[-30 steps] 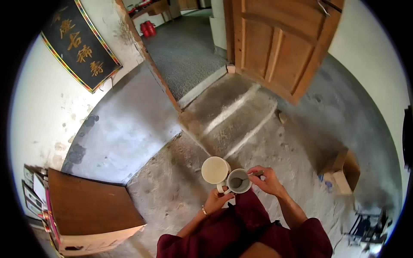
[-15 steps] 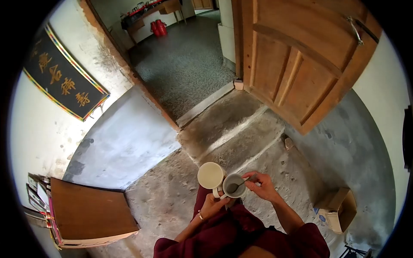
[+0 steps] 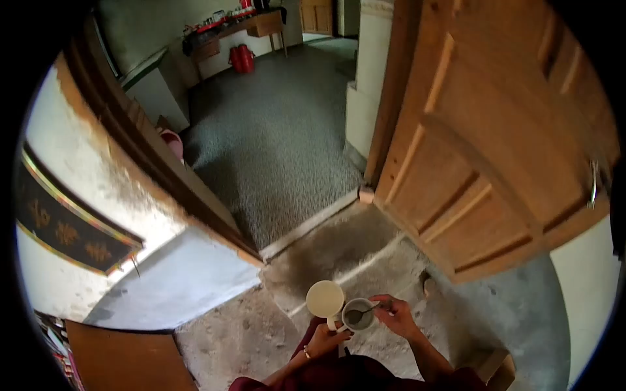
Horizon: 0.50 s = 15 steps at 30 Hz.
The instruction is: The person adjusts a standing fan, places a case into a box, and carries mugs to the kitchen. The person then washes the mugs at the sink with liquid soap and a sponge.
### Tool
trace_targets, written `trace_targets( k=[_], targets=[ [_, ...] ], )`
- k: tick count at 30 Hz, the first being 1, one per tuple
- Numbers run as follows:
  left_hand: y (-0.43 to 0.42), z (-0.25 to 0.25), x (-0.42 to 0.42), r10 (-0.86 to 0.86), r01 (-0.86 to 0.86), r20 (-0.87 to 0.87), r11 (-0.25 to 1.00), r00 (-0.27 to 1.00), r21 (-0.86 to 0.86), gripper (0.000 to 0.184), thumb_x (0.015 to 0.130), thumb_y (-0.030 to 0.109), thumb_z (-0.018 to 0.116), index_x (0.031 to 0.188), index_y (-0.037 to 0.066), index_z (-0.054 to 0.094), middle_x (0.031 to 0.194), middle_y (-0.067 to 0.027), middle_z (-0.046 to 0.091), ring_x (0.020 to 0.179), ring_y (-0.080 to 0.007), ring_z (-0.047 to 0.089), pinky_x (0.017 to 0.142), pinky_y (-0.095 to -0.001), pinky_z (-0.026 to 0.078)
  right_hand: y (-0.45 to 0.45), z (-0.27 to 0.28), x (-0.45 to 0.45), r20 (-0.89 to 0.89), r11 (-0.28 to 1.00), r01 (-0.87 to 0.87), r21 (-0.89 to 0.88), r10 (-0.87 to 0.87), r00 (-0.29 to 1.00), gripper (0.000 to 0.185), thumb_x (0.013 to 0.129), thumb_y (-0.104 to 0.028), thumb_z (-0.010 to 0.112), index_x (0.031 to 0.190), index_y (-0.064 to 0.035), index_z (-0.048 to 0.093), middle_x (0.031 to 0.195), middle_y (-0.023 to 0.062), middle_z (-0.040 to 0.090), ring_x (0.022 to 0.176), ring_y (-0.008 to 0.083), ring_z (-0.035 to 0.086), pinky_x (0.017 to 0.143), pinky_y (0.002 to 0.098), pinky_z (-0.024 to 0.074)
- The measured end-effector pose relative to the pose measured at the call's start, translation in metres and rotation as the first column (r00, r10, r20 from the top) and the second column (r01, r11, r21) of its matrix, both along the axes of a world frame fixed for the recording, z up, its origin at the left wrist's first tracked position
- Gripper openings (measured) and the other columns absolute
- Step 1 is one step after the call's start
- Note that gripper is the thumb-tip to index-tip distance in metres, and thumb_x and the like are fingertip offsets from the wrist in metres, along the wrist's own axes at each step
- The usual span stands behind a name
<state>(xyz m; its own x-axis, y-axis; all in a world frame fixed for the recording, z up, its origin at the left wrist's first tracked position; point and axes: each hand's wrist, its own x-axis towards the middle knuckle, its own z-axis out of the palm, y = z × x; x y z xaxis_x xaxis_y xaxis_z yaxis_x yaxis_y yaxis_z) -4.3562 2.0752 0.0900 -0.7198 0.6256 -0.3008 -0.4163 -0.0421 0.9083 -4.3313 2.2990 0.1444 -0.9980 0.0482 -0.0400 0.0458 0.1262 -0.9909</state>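
Observation:
My left hand [image 3: 326, 342] is closed at the handles of two mugs, held side by side in front of my body. The cream mug [image 3: 325, 299] is on the left and appears to hold something pale. The smaller light mug [image 3: 348, 306], to its right, has dark contents. A spoon [image 3: 366, 311] dips into this mug, with its upper end pinched between the fingers of my right hand [image 3: 396, 317]. Whether my right fingers also touch the mug's rim, I cannot tell.
Ahead, a stone step [image 3: 339, 234] leads up to a doorway. A wooden door [image 3: 495, 143] stands open on the right. A brown cabinet [image 3: 124, 358] is at lower left, a cardboard box [image 3: 499, 371] at lower right. Red flasks [image 3: 242, 59] stand on the far room's floor.
I have come closer to the doorway, and the view has tilted up, showing more of the far room. Both hands still hold the mugs and spoon.

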Motion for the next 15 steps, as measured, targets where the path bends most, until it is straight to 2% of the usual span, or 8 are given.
trace_targets(
  k=[2,5,7,8,11,12,14,15],
  targets=[
    [0.009,0.022,-0.046,0.038,-0.04,0.049,0.999,0.998,0.034,0.019,0.081,0.003,0.06,0.099,-0.001,0.062,0.087,-0.003,0.065,0.078,-0.009,0.06,0.068,-0.0223,0.049,0.005,0.014,-0.049,-0.044,0.999,-0.015,-0.035,0.014,0.999,0.023,0.083,-0.007,0.061,0.105,-0.0014,0.057,0.074,0.0018,0.059,0.059,0.0028,0.046,0.052,0.0201,0.0388],
    [0.02,0.064,-0.117,0.086,-0.079,-0.077,0.993,0.993,0.093,0.02,0.08,0.003,0.061,0.1,0.0,0.063,0.087,-0.0018,0.064,0.077,-0.0077,0.058,0.067,-0.0221,0.047,0.017,0.045,-0.113,-0.107,0.997,-0.029,-0.075,0.021,0.994,0.012,0.082,-0.004,0.061,0.092,-0.0002,0.056,0.093,0.0063,0.062,0.057,0.0027,0.045,0.051,0.0199,0.0377],
    [0.025,0.074,-0.161,-0.027,0.007,-0.133,0.988,0.991,-0.151,0.021,0.08,0.002,0.061,0.1,0.0,0.063,0.089,-0.0017,0.064,0.078,-0.0066,0.056,0.067,-0.0219,0.046,0.029,0.057,-0.151,-0.11,1.0,-0.014,-0.027,0.011,0.994,0.009,0.082,-0.004,0.06,0.084,0.0004,0.053,0.106,0.0103,0.06,0.055,0.0033,0.045,0.049,0.0203,0.0374],
    [0.038,0.079,-0.178,0.092,-0.095,-0.188,0.995,0.978,-0.006,0.021,0.079,0.003,0.062,0.1,0.0,0.062,0.09,-0.0018,0.064,0.079,-0.0064,0.056,0.067,-0.022,0.046,0.037,0.061,-0.171,-0.118,0.999,-0.018,-0.031,0.014,0.993,0.009,0.082,-0.004,0.06,0.084,0.0004,0.053,0.106,0.0103,0.06,0.055,0.0033,0.045,0.049,0.0203,0.0374],
    [0.071,0.105,-0.23,0.179,-0.177,-0.069,0.983,0.981,0.039,0.019,0.079,0.004,0.063,0.097,0.0,0.063,0.091,-0.0017,0.064,0.078,-0.0066,0.056,0.067,-0.022,0.046,0.066,0.078,-0.232,-0.201,0.999,-0.044,-0.011,0.041,0.979,0.009,0.082,-0.006,0.061,0.078,0.0017,0.06,0.106,0.0142,0.059,0.071,0.0104,0.057,0.058,0.0264,0.045],
    [0.079,0.105,-0.248,0.139,-0.136,-0.097,0.99,0.986,0.031,0.019,0.08,0.008,0.064,0.097,0.0,0.062,0.087,-0.0015,0.064,0.075,-0.007,0.057,0.063,-0.0222,0.046,0.074,0.096,-0.252,-0.045,0.999,-0.025,-0.048,0.023,0.999,0.008,0.081,-0.007,0.062,0.08,0.0012,0.061,0.1,0.014,0.061,0.073,0.0104,0.058,0.058,0.0262,0.0452],
    [0.093,0.091,-0.278,0.096,-0.127,-0.241,0.985,0.966,-0.114,0.019,0.08,0.009,0.064,0.097,0.0,0.062,0.085,-0.0019,0.063,0.074,-0.0073,0.057,0.062,-0.0224,0.046,0.097,0.101,-0.287,-0.091,0.998,-0.067,0.02,0.069,0.993,0.009,0.081,-0.007,0.062,0.085,0.001,0.06,0.093,0.0125,0.062,0.07,0.0095,0.057,0.057,0.0254,0.0448],
    [0.105,0.095,-0.298,0.095,-0.12,-0.184,0.984,0.978,-0.13,0.019,0.08,0.011,0.065,0.096,0.001,0.062,0.081,-0.0016,0.062,0.071,-0.0073,0.057,0.06,-0.023,0.046,0.112,0.111,-0.319,-0.171,0.989,-0.098,0.11,0.116,0.978,0.013,0.081,-0.008,0.062,0.09,0.0009,0.06,0.087,0.0109,0.064,0.068,0.0086,0.057,0.057,0.0245,0.0444]
  ],
)
